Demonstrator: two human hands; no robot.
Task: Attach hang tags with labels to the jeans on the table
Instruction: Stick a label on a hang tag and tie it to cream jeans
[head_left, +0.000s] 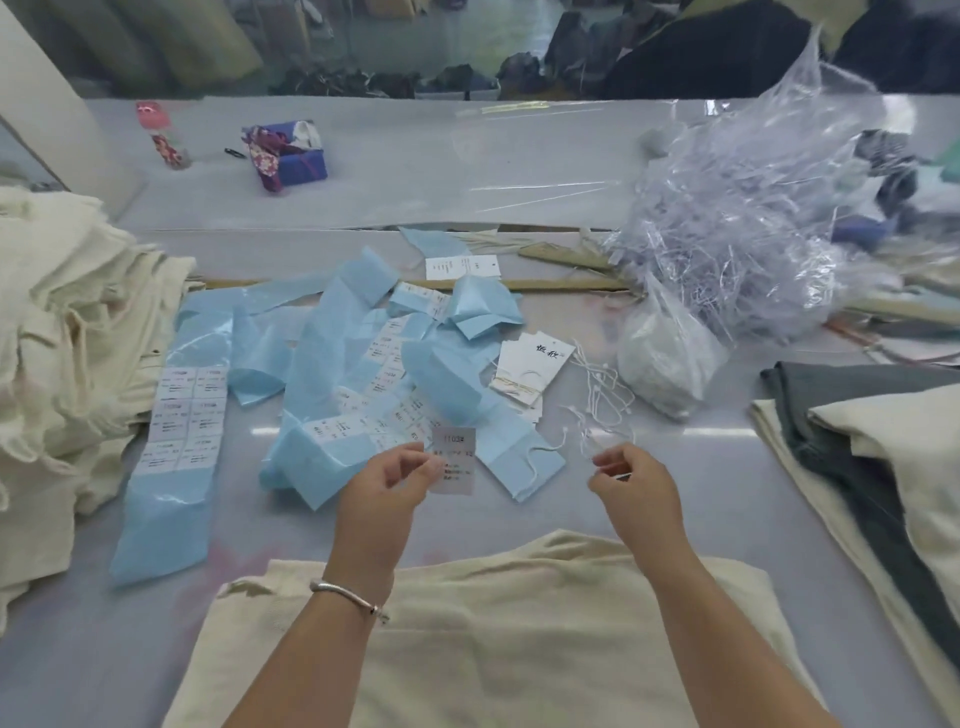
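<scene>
The left hand (387, 475) is pinching a small white printed label (454, 460) upright, just beyond the folded cream jeans (498, 634). To the label's right, the right hand (631, 480) is pinching a thin white string (587, 441), nearer the loose strings.

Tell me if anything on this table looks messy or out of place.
Yes. Blue backing strips lie crumpled and overlapping mid-table, and loose white strings are tangled beside the tag stack. Nothing looks damaged.

Hang tags (524, 374) — perhaps stacked — behind jeans (493, 623)
</scene>
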